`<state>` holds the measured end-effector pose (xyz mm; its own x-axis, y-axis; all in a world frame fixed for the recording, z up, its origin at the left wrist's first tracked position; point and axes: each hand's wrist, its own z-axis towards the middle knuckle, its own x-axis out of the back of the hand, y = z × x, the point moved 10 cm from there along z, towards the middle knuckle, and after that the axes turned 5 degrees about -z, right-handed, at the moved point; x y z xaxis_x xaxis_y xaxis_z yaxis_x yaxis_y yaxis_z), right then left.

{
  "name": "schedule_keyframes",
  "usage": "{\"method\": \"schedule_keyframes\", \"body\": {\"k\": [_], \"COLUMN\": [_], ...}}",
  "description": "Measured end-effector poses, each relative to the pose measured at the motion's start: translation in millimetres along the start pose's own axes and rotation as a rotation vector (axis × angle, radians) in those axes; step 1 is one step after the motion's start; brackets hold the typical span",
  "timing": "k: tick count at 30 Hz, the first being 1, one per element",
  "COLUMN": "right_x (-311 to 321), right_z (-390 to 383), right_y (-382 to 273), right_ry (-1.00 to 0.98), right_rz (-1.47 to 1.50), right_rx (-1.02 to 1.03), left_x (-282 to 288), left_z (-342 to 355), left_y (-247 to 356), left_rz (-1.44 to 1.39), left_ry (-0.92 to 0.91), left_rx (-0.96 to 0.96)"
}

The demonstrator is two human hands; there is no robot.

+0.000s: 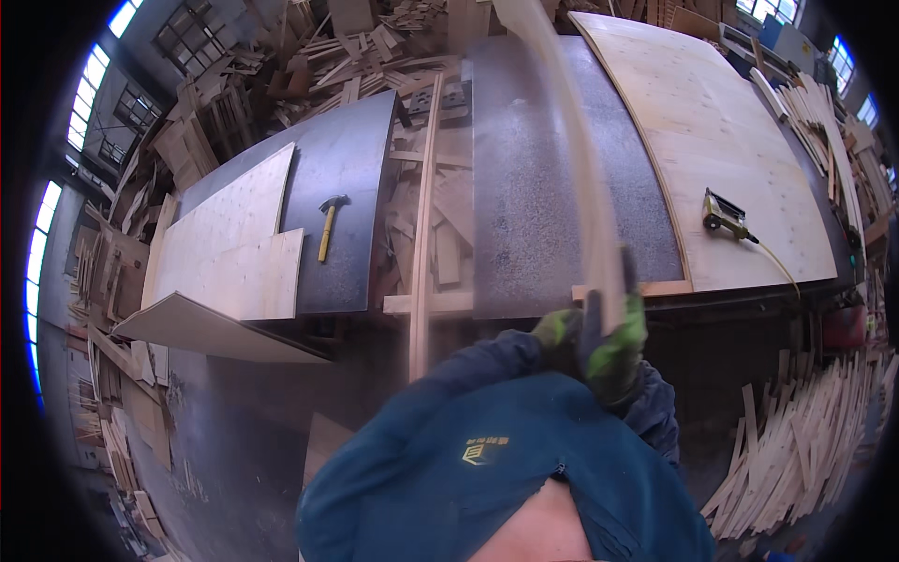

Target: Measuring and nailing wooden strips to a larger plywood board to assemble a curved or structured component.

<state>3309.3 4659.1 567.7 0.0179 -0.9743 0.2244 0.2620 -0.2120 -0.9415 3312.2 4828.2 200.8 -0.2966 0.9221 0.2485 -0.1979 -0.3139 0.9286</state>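
A long wooden strip (595,187), smeared by motion, rises from my hands toward the far side. My right hand (618,351), in a green and dark work glove, grips its near end, with glove fingers showing on both sides of the wood. Close beside it on the left is my left hand (559,330), also gloved; its fingers are blurred and partly hidden, so its hold on the strip is unclear. Below the strip lies a dark panel (524,178) with a short wooden batten (646,288) at its near edge.
At right, a nail gun (726,217) with a hose rests on a pale plywood sheet (721,140). To the left, a yellow-handled hammer (328,229) lies on another dark panel (361,169). Long strips (426,206) span the gap between panels. Scrap wood (805,450) is heaped at right.
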Motion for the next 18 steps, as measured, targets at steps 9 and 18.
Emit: {"method": "schedule_keyframes", "body": {"k": [9, 18], "right_x": [-109, -130], "right_z": [-101, -162], "right_y": [89, 265], "right_ry": [-0.8, -0.878], "right_rz": [-0.945, -1.155], "right_rx": [0.572, 0.376], "left_x": [138, 102], "left_z": [-96, -142], "left_y": [-141, -2], "left_rz": [-0.764, -0.835], "left_ry": [-0.157, 0.113], "left_rx": [0.77, 1.164]}}
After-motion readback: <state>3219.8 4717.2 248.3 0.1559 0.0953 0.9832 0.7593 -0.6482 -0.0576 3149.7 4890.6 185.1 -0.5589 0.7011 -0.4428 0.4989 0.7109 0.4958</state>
